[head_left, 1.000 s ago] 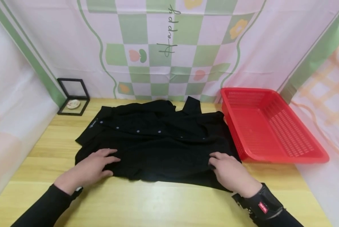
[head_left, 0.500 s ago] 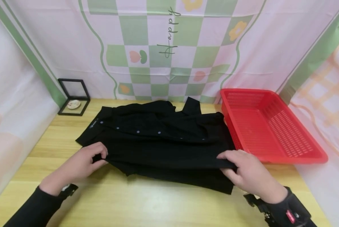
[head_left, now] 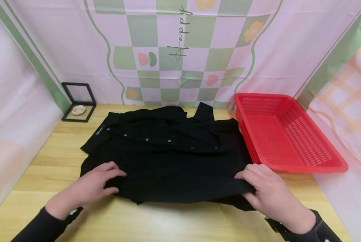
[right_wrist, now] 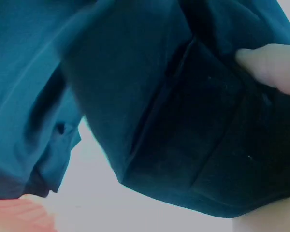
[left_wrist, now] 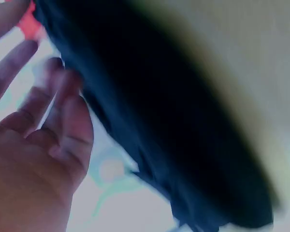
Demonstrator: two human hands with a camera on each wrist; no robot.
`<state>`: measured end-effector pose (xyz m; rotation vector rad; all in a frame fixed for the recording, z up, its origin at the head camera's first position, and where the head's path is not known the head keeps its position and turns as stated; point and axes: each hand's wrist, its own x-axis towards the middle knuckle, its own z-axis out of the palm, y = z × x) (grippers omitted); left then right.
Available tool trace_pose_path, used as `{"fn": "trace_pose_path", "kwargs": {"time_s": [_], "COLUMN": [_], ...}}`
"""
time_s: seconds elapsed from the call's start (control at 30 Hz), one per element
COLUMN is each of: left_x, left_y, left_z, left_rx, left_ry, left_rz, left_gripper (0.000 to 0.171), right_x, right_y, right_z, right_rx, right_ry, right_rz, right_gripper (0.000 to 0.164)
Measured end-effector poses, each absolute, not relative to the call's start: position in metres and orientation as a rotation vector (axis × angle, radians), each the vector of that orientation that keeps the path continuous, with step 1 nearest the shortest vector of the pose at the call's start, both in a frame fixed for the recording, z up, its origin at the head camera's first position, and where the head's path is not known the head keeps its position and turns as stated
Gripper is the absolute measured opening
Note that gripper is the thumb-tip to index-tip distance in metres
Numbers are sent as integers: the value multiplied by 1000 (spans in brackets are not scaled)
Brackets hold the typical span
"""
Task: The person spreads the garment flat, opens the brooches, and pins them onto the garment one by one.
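A black button-up shirt lies across the table, its collar toward the left and a row of small buttons along its upper part. Over the near left edge is my left hand, fingers loosely extended; the left wrist view shows that hand beside the dark cloth with no fabric visibly gripped. My right hand pinches the near right edge and holds it slightly off the table. Up close in the right wrist view, the thumb presses on the shirt fabric.
A red plastic basket stands at the right, close against the shirt's hem side. At the back left is a small black frame with a round pale item in it. Patterned curtains hang behind and at both sides.
Both hands first rested on the shirt, then took its near edge and raised it. Now that edge has come down toward me; my left hand has let go, while my right still pinches it.
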<state>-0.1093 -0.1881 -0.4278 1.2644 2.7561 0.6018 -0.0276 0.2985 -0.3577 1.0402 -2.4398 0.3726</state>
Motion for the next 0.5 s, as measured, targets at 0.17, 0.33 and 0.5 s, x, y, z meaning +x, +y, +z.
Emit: {"fn": "trace_pose_path", "kwargs": {"time_s": [0.17, 0.33, 0.5], "left_x": [-104, -110, -113], "left_y": [-163, -161, -169], "left_z": [-435, -430, -423], "left_rx": [1207, 1263, 1286], "left_ry": [2659, 2631, 2551], "left_rz": [487, 527, 667], "left_gripper": [54, 19, 7], "right_x": [-18, -25, -48], "right_y": [294, 299, 300], "right_z": [-354, -368, -390], "right_rx": [1433, 1458, 968], "right_ry": [-2554, -2835, -3153], "right_rz": [531, 760, 468], "right_gripper": [19, 19, 30]}}
